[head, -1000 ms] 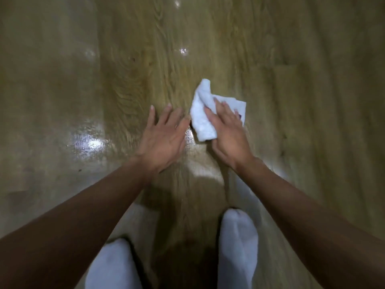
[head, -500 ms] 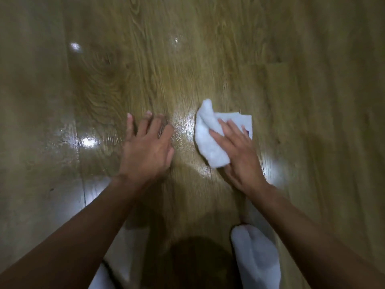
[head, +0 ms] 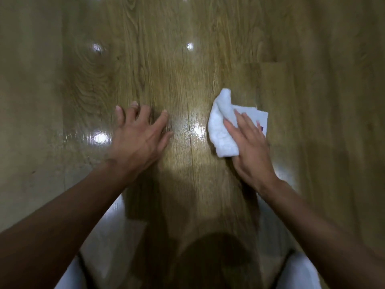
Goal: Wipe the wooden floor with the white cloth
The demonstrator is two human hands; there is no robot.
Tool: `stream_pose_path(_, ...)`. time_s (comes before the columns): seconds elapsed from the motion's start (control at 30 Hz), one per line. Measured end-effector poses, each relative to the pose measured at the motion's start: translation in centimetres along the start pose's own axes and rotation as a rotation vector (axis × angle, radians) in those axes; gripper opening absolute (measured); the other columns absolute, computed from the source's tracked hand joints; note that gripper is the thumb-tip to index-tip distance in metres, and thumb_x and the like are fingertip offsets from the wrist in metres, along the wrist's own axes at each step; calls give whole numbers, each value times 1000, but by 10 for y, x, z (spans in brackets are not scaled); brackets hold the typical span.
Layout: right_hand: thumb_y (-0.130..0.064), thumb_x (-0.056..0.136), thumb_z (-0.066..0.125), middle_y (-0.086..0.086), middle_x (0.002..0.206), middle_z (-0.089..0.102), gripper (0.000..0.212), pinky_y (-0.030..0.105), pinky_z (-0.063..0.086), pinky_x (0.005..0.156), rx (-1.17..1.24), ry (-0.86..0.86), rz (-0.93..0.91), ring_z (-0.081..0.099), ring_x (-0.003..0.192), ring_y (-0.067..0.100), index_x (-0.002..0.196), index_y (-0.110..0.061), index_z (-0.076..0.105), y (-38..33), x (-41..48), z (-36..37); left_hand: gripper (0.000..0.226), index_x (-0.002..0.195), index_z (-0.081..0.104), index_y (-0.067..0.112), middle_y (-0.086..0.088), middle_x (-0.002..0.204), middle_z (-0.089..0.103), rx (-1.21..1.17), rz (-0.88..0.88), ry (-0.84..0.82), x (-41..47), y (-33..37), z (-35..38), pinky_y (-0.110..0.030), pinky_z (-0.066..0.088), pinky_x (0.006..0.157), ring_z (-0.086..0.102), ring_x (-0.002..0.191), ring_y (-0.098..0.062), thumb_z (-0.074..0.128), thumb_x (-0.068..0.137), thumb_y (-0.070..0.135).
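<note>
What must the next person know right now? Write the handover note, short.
Left hand: open, flat on the wooden floor, fingers spread, holds nothing.
Right hand: straight fingers press the white cloth onto the floor, to the right of the left hand. The cloth is bunched at its far end.
Done: the boards between the hands look glossy, perhaps already wiped. I cannot tell for sure.
Left: probably take the cloth over the duller boards on either side.

Your left hand [head: 138, 140] lies spread on the brown wooden plank floor [head: 187, 80], left of the crumpled white cloth [head: 220, 126]. Your right hand [head: 250, 151] rests on top of that cloth, apart from the left hand.
</note>
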State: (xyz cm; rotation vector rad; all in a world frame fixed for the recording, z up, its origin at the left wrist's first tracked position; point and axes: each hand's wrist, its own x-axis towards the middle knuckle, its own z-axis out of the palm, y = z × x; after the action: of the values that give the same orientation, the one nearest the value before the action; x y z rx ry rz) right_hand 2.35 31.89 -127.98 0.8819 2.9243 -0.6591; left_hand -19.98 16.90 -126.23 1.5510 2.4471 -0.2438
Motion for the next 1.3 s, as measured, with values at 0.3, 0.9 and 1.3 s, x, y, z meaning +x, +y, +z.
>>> stream_pose_path(0.3, -8, 87, 42, 15, 158, 15, 64, 49, 1, 119, -45, 39, 65, 8, 146, 33, 149, -12, 26, 21, 29, -8, 51, 134, 46, 15, -26, 124, 44, -142, -92, 7, -1, 20, -11, -64, 44, 92, 43, 119, -52, 45, 93, 46)
stream_pose_path(0.9, -10, 81, 50, 5, 159, 17, 70, 45, 0, 118, 18, 68, 3, 10, 147, 27, 148, -18, 30, 49, -5, -21, 38, 125, 48, 8, -19, 128, 47, -135, 25, 120, 36, 133, -20, -50, 40, 93, 47, 114, -39, 48, 89, 22)
stream_pose_path(1.3, -4, 83, 50, 10, 156, 25, 64, 47, 7, 119, 74, 124, 170, 17, 146, 30, 145, -16, 37, 92, -10, -41, 43, 134, 42, 19, -22, 143, 37, -141, 67, 91, 41, 165, -8, -60, 26, 109, 29, 137, -42, 42, 92, 29)
